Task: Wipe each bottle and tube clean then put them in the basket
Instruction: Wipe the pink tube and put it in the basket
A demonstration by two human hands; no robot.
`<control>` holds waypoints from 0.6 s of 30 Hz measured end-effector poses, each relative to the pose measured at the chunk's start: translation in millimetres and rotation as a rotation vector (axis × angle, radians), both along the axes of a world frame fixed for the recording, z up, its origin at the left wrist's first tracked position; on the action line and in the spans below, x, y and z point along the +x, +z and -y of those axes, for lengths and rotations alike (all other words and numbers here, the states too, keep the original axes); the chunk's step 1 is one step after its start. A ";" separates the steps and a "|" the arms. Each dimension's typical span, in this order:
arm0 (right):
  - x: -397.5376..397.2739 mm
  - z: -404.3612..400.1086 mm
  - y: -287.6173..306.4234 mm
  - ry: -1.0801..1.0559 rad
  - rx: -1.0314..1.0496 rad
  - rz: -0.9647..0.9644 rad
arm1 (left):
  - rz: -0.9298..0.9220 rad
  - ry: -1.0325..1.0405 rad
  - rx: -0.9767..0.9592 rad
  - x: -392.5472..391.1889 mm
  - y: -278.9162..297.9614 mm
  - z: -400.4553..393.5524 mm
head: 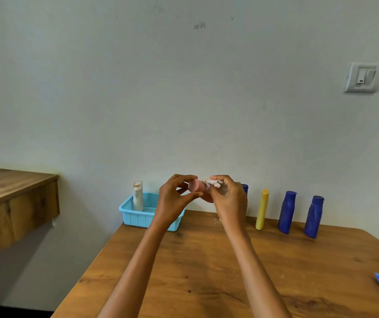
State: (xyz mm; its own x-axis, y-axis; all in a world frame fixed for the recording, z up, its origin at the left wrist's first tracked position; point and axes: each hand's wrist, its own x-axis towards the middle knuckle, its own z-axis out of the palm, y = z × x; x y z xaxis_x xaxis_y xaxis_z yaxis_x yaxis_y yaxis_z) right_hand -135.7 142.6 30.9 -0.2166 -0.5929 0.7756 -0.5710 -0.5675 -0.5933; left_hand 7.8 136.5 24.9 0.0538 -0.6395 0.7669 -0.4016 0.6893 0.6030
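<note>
Below the grip, a brown wooden table (pixel 207 260); left of it, a light-blue plastic basket (pixel 135 218). Left hand (pixel 174 200) pinches a pink cylindrical bottle (pixel 196 185) aloft; right hand (pixel 228 198) presses a crumpled white wipe (pixel 212 182) on it.

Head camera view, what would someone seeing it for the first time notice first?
Both hands raised mid-frame: the left hand grips a pink tube while the right hand rubs it with a white wipe. Behind them, a light blue basket holds one white bottle. To the right, a yellow tube and blue bottles stand along the wall.
</note>
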 end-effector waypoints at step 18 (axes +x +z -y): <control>-5.8 -0.2 9.0 0.263 -0.010 -0.026 | -0.158 0.002 0.070 -5.7 5.1 -7.8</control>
